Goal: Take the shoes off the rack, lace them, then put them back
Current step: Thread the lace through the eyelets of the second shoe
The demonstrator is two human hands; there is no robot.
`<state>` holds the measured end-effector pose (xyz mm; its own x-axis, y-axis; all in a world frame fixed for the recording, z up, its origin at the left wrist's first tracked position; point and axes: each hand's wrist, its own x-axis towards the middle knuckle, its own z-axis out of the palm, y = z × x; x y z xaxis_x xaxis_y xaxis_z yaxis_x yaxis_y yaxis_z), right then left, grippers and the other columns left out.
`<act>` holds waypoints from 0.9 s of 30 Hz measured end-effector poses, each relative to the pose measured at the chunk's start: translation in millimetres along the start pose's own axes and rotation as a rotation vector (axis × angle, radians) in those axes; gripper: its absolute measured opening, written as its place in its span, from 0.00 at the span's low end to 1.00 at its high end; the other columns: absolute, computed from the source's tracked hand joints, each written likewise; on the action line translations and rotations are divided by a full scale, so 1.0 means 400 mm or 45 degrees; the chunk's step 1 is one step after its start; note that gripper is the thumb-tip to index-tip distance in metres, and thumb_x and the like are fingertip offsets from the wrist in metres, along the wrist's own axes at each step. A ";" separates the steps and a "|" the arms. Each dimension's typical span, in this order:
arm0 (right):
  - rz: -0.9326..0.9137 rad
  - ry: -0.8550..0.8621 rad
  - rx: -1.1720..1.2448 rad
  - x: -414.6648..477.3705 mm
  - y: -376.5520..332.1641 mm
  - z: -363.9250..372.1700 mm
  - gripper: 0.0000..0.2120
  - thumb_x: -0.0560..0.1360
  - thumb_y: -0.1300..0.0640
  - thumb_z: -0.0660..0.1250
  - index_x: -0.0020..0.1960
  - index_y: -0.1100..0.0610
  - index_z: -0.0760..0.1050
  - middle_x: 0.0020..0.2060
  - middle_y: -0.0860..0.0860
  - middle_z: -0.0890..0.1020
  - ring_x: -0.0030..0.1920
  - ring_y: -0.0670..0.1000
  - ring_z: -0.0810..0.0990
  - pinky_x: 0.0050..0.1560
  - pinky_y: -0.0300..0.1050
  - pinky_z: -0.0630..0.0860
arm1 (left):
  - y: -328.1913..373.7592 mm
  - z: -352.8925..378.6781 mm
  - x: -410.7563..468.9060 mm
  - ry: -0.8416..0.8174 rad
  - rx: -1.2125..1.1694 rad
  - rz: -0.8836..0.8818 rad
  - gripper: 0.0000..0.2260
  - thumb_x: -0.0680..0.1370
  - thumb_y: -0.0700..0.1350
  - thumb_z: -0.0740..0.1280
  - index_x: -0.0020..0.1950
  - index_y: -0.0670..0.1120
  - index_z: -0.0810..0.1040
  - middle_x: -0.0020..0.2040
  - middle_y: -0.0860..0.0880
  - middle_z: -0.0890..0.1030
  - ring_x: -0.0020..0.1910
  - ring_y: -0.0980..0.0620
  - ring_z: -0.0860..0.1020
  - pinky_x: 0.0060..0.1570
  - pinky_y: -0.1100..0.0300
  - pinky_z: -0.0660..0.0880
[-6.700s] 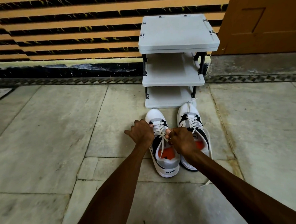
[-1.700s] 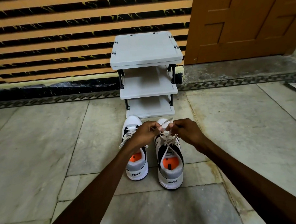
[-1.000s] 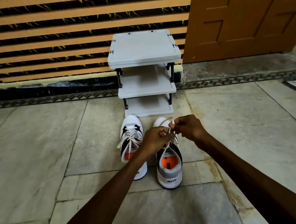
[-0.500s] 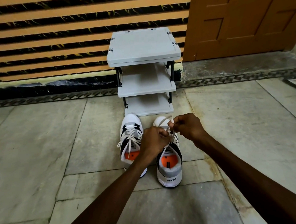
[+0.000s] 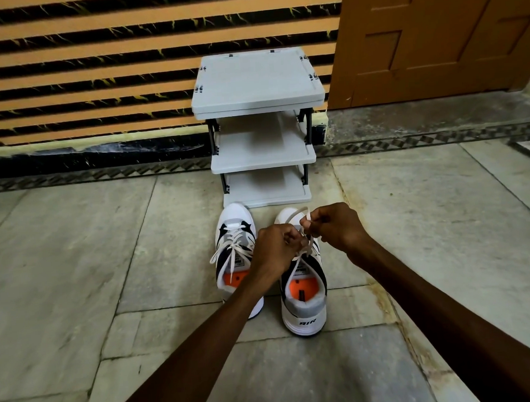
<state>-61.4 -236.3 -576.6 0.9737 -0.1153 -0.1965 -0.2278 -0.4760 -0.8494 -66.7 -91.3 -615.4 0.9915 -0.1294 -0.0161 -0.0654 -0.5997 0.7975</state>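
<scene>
On the stone floor [image 5: 77, 272] at frame centre, below the empty rack [image 5: 257, 78], two shoes [image 5: 304, 303] stand. Left hand [image 5: 275, 249] and right hand [image 5: 338, 224] both pinch the right-hand shoe's lace [image 5: 293, 213], apparently forming a bow.

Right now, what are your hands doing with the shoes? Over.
Left hand and right hand both pinching the lace of the right shoe. Left shoe laced, on floor. Rack shelves bare, nothing blocking.
</scene>
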 end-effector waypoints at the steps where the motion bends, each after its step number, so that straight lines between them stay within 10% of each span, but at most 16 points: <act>1: 0.000 0.001 -0.001 0.001 0.001 -0.001 0.07 0.72 0.57 0.73 0.45 0.60 0.84 0.32 0.49 0.82 0.32 0.43 0.79 0.36 0.36 0.74 | -0.002 0.001 0.000 -0.012 -0.027 0.001 0.04 0.72 0.45 0.74 0.42 0.44 0.85 0.40 0.47 0.85 0.37 0.55 0.80 0.40 0.63 0.73; 9: -0.015 -0.008 -0.020 -0.001 0.002 0.001 0.07 0.73 0.57 0.73 0.47 0.60 0.84 0.37 0.53 0.84 0.35 0.43 0.80 0.35 0.36 0.74 | -0.001 0.007 0.004 0.230 -0.040 -0.065 0.13 0.68 0.52 0.77 0.40 0.46 0.77 0.35 0.52 0.77 0.32 0.56 0.74 0.32 0.59 0.74; 18: -0.119 -0.044 -0.131 -0.006 -0.001 0.005 0.02 0.72 0.56 0.73 0.42 0.54 0.83 0.34 0.50 0.83 0.32 0.42 0.78 0.34 0.32 0.72 | -0.017 0.012 0.012 -0.061 0.044 0.133 0.20 0.78 0.41 0.65 0.69 0.54 0.71 0.57 0.47 0.83 0.54 0.48 0.82 0.54 0.52 0.81; 23: -0.111 -0.017 -0.142 -0.008 -0.001 0.000 0.03 0.73 0.57 0.73 0.41 0.55 0.82 0.33 0.50 0.83 0.30 0.41 0.76 0.34 0.35 0.72 | -0.021 -0.021 0.026 0.012 -0.192 0.042 0.16 0.71 0.41 0.75 0.57 0.49 0.77 0.39 0.50 0.82 0.36 0.61 0.79 0.33 0.73 0.73; 27: -0.081 -0.029 -0.091 -0.008 0.006 -0.004 0.02 0.73 0.59 0.72 0.41 0.55 0.82 0.33 0.50 0.82 0.31 0.42 0.78 0.37 0.38 0.76 | -0.029 -0.069 0.045 -0.099 -0.185 0.035 0.08 0.69 0.45 0.78 0.45 0.50 0.82 0.34 0.55 0.80 0.30 0.66 0.75 0.35 0.70 0.71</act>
<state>-64.9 -238.3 -577.2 0.9859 -0.0630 -0.1550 -0.1642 -0.5428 -0.8237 -45.1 -64.8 -608.5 0.9774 -0.2084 -0.0347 -0.0701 -0.4751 0.8771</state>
